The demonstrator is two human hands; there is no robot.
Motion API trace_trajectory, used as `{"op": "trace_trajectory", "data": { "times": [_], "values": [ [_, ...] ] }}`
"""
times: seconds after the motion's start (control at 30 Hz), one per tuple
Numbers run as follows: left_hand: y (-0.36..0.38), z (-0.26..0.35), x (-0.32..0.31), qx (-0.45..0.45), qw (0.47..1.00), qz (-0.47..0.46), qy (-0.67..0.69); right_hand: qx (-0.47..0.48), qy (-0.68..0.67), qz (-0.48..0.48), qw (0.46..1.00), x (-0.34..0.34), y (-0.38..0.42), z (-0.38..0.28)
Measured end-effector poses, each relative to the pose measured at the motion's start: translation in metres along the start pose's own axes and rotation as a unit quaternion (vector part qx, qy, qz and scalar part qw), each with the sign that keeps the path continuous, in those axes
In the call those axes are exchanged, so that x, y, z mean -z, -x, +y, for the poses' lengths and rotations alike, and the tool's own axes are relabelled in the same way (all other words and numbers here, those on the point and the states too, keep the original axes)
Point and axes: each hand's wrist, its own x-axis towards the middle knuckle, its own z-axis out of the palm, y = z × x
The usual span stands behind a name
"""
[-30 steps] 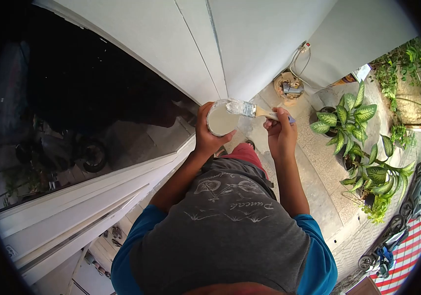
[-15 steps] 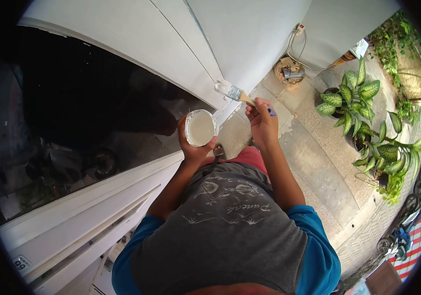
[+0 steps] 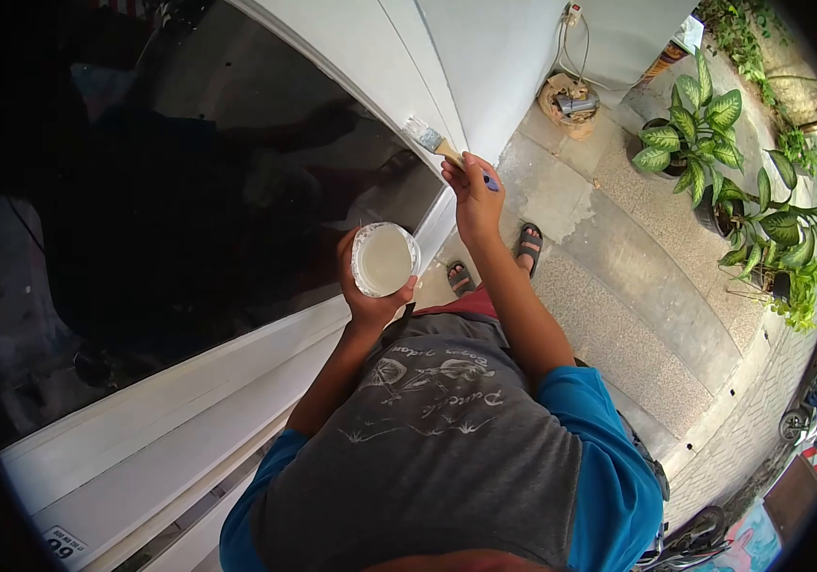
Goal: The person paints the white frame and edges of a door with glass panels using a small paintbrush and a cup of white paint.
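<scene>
A paintbrush with a wooden handle and white-coated bristles is in my right hand, its fingers closed round the handle. The bristle end overlaps the white frame beside the dark glass pane. My left hand grips a round white tub from the side and below. Whitish paint fills much of the tub, and its rim is smeared. The tub is held in front of my waist, close to the lower edge of the glass.
White slats run below the glass. On the tiled floor to the right stand potted plants with variegated leaves. A round container with a cord sits by the wall. Motorbikes are parked at the far right.
My right hand has moved left and up, bringing the brush over the white frame. The tub stays at nearly the same spot. The view has turned and my feet have shifted.
</scene>
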Motion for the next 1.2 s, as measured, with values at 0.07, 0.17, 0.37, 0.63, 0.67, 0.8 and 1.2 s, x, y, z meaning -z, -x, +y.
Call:
{"op": "trace_trajectory", "data": {
  "times": [0.07,0.17,0.37,0.63,0.67,0.8,1.2],
  "values": [
    [0.001,0.002,0.007,0.003,1.0,-0.005,0.022,0.04,0.052,0.039,0.997,0.01,-0.004,0.016],
    [-0.001,0.004,0.015,-0.011,0.999,-0.009,0.043,0.108,0.156,0.095,0.977,0.019,-0.003,0.023],
    [0.0,0.012,0.021,0.0,0.998,-0.016,0.054,0.159,0.183,0.024,0.97,-0.064,0.022,-0.023],
    [0.006,0.011,0.026,-0.024,0.998,-0.018,0.046,0.208,0.109,-0.031,0.972,-0.084,0.023,-0.031],
    [0.006,0.011,0.027,-0.032,0.998,-0.013,0.048,0.201,0.145,-0.004,0.969,-0.065,0.019,-0.019],
    [0.005,0.011,0.03,-0.027,0.999,-0.013,0.043,0.177,0.266,0.098,0.942,0.003,-0.001,0.02],
    [0.007,0.015,0.038,-0.026,0.999,-0.015,0.026,0.244,0.107,-0.052,0.962,-0.116,0.048,-0.043]
  ]
}}
